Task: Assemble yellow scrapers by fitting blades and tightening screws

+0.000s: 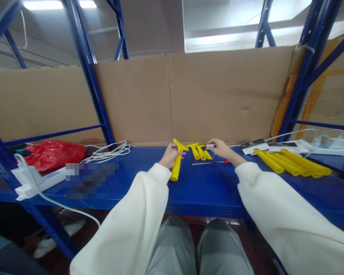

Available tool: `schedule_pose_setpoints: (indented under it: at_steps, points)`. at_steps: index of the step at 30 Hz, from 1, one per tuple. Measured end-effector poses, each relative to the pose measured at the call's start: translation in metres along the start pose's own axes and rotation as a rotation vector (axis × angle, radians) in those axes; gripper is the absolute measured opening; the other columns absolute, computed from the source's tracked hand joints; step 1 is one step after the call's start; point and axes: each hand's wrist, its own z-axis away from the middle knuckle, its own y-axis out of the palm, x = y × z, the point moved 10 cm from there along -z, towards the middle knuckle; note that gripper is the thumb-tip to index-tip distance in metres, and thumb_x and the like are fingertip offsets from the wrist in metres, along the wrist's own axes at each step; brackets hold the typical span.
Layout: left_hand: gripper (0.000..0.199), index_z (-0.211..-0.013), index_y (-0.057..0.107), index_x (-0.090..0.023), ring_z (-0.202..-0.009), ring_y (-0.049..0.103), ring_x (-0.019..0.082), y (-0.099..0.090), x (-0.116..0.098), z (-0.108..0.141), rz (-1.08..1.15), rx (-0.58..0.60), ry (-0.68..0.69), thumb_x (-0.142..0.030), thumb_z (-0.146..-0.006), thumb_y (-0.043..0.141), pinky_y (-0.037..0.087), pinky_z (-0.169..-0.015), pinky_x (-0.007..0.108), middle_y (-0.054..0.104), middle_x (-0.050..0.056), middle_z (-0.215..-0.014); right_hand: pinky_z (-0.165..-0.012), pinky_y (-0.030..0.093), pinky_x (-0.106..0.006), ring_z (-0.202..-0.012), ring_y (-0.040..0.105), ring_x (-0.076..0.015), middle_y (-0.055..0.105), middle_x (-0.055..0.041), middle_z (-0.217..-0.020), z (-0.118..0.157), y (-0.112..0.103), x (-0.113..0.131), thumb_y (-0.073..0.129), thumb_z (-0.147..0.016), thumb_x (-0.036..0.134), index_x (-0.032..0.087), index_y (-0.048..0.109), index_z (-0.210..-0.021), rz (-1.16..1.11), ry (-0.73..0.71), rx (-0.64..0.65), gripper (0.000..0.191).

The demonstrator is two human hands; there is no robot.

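My left hand (171, 156) is wrapped round a yellow T-shaped plastic handle (176, 168), a thick tube with a crosspiece at its far end. Its tube points toward me, tilted over the blue shelf. My right hand (220, 149) has its fingers pinched at a small piece with a dark and a white part (211, 146), too small to name. Between the hands lie several more yellow T-shaped pieces (195, 152). A thin screwdriver (208, 163) with a red handle end lies in front of them, its handle close under my right wrist.
Several yellow tubes (286, 163) lie at the right beside black-and-white packets (254, 146) and a power strip (336, 144). At the left are a red plastic bag (55, 154), a coiled white cable (110, 152) and another power strip (53, 178). A cardboard sheet (200, 99) closes the back.
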Motion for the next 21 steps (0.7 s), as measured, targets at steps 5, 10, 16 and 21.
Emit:
schedule_pose_setpoints:
  at_steps: [5, 10, 16, 21]
  points:
    - [0.044, -0.091, 0.039, -0.021, -0.053, 0.063, 0.010, -0.029, -0.004, -0.007, -0.007, -0.104, 0.029, 0.012, -0.071, 0.060, 0.051, -0.053, 0.020, 0.061, -0.004, -0.072, -0.086, 0.050, -0.048, -0.100, 0.064, -0.0319, 0.074, -0.0107, -0.100, 0.022, -0.040, -0.057, 0.059, -0.083, 0.042, 0.023, 0.076, -0.084, 0.273, 0.073, 0.040, 0.025]
    - [0.046, -0.094, 0.042, -0.021, -0.053, 0.062, 0.009, -0.038, 0.001, -0.007, -0.068, -0.126, 0.023, 0.009, -0.070, 0.066, 0.055, -0.053, 0.021, 0.059, -0.006, -0.069, -0.082, 0.053, -0.041, -0.093, 0.067, -0.0296, 0.075, -0.0095, -0.092, 0.038, -0.041, -0.082, 0.063, -0.078, 0.048, 0.023, 0.078, -0.082, 0.250, 0.006, 0.163, 0.028]
    - [0.046, -0.090, 0.045, -0.018, -0.053, 0.062, 0.008, -0.036, 0.001, -0.003, -0.135, -0.126, 0.044, 0.013, -0.064, 0.067, 0.057, -0.056, 0.024, 0.058, -0.006, -0.072, -0.086, 0.053, -0.040, -0.091, 0.069, -0.0294, 0.075, -0.0100, -0.096, 0.050, -0.010, -0.073, 0.070, -0.071, 0.046, 0.022, 0.078, -0.083, 0.145, -0.004, 0.384, 0.029]
    - [0.046, -0.088, 0.046, -0.017, -0.053, 0.062, 0.010, -0.031, 0.002, 0.000, -0.172, -0.091, 0.021, 0.015, -0.062, 0.065, 0.057, -0.058, 0.027, 0.059, -0.006, -0.068, -0.077, 0.055, -0.037, -0.080, 0.070, -0.0270, 0.076, -0.0075, -0.086, 0.054, -0.007, -0.061, 0.072, -0.068, 0.045, 0.023, 0.076, -0.078, 0.124, -0.016, 0.391, 0.024]
